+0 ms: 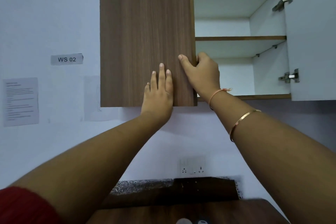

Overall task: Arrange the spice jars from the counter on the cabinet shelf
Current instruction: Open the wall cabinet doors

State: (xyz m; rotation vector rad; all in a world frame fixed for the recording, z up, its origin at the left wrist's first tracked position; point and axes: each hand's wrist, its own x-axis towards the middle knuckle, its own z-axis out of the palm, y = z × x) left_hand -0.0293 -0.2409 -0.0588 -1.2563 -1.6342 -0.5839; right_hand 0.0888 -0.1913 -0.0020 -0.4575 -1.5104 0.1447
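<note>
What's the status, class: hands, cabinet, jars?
Left hand flat on closed left door. Right hand gripping that door's edge. Shelf bare; right door open. Jars not clearly visible.

— Where is the camera sitting?
— On the person's head, tilting upward at the wall cabinet (240, 38), close in, arm's reach.
— Any second view overlapping?
— No, it's working alone.

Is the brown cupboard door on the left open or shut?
Shut: the left door lies flat across its half. The right door is swung open, showing bare shelves.
</note>
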